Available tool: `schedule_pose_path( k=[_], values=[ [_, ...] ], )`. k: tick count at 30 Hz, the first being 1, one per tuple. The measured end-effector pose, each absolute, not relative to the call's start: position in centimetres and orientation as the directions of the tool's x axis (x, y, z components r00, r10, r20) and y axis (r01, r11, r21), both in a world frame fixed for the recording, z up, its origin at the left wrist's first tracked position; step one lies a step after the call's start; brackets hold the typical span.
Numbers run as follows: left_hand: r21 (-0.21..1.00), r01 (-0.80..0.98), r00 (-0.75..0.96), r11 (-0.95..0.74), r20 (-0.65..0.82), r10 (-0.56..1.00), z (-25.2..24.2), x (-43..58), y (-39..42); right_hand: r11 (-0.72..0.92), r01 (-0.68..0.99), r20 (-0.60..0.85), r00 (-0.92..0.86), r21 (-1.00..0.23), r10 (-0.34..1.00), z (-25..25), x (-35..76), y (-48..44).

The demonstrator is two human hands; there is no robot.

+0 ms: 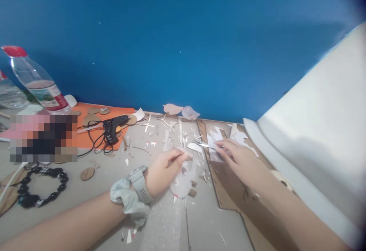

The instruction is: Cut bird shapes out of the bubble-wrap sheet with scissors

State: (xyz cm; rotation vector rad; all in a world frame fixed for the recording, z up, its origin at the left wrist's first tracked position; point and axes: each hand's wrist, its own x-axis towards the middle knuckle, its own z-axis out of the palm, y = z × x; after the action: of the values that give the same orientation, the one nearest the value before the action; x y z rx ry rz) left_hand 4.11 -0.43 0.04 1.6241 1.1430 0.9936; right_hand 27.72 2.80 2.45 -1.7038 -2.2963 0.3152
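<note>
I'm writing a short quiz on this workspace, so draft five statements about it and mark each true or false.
1. The right hand holds scissors. True.
2. The black glue gun lies on a green sheet. False: it lies on an orange sheet.
3. The watch is worn on the right arm. False: it is on the left wrist, next to a pale scrunchie.
4. Two bird-shaped cutouts are at the foot of the blue wall. True.
5. The nearest bottle has a white cap. False: its cap is red.
</note>
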Motion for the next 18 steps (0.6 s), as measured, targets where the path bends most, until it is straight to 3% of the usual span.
schedule_pose_path(
  k=[3, 5, 8, 12, 15, 18],
  values=[
    [0.931, 0.261, 0.328, -0.255, 0.163, 0.931, -0.5, 4.4, -1.0, 0.357, 0.726, 0.015, -0.432, -0.587, 0.902, 3.3, 24.6, 0.4],
    [0.924, 0.237, 0.395, -0.3, 0.19, 0.899, -0.7, 4.6, -1.3, 0.393, 0.638, 0.031, -0.501, -0.662, 0.865, 3.4, 23.2, -0.7],
    [0.937, 0.164, 0.457, -0.307, 0.203, 0.866, -0.7, 4.8, -1.4, 0.446, 0.591, 0.12, -0.508, -0.671, 0.853, 2.7, 22.8, -1.1],
    [0.938, 0.156, 0.492, -0.311, 0.199, 0.847, -0.2, 4.7, -1.5, 0.607, 0.532, 0.31, -0.544, -0.59, 0.78, 1.5, 23.6, -0.6],
    [0.845, 0.369, 0.445, -0.388, 0.207, 0.872, 0.1, 4.3, -1.5, 0.595, 0.544, 0.362, -0.48, -0.592, 0.799, 1.7, 23.9, -0.5],
    [0.6, 0.696, 0.343, -0.396, 0.206, 0.916, 0.0, 3.8, -1.3, 0.344, 0.611, 0.134, -0.362, -0.713, 0.922, 2.9, 23.9, -0.5]
  ],
)
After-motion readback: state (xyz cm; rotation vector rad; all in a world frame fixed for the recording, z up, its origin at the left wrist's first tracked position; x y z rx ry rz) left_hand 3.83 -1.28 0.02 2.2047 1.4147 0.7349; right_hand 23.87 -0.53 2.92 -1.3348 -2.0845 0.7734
